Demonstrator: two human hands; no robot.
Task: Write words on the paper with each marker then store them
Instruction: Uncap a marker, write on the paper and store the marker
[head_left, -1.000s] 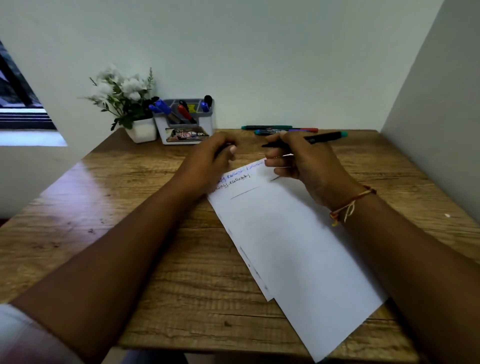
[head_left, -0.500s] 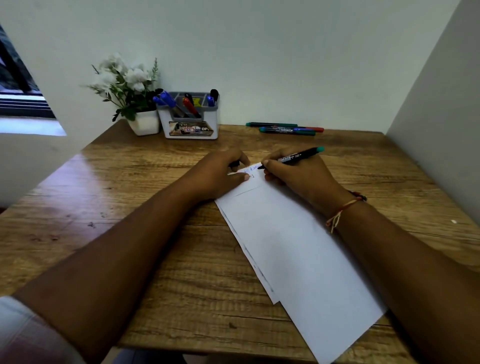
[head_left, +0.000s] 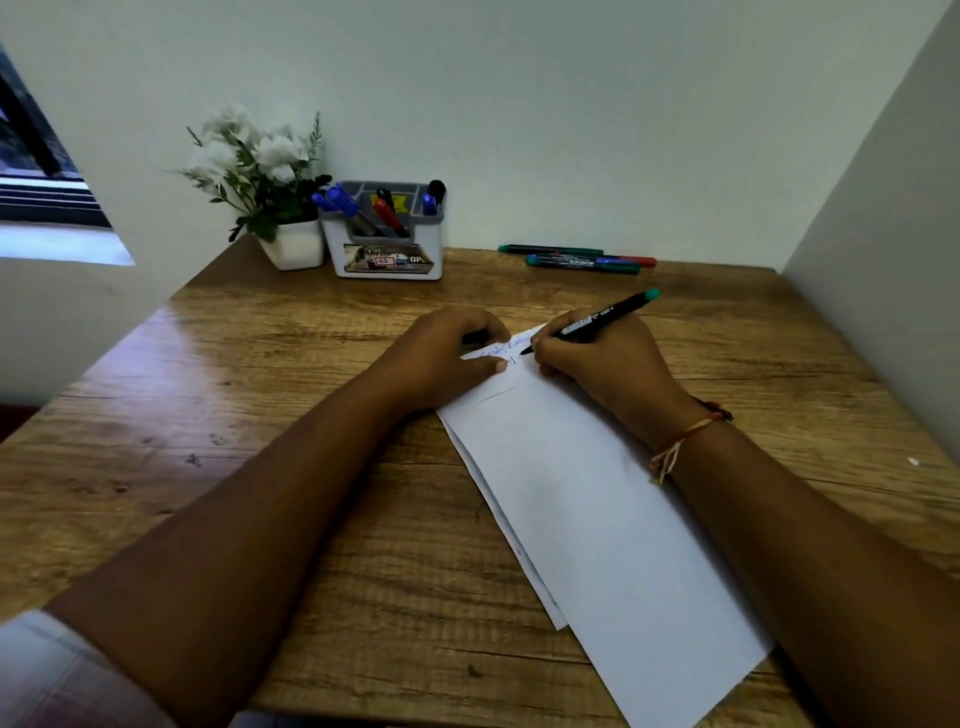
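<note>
White paper (head_left: 597, 509), two stacked sheets, lies slanted on the wooden table (head_left: 249, 415) with blue and dark handwriting at its far end. My right hand (head_left: 597, 369) grips a black marker with a teal end (head_left: 605, 316), its tip touching the paper on the second written line. My left hand (head_left: 441, 353) rests on the paper's far left corner, thumb pressing the sheet, fingers curled round a small dark piece (head_left: 474, 338) that looks like the marker's cap. A grey-and-white holder (head_left: 387, 260) at the back holds blue, red and black markers.
Three markers (head_left: 582, 260), with green, blue and red ends, lie along the back edge to the right of the holder. A white pot of white flowers (head_left: 293, 244) stands to its left. Walls close in behind and on the right.
My right hand has brought the marker down from above the paper until its tip touches the sheet. My left hand has slid slightly and stays on the corner.
</note>
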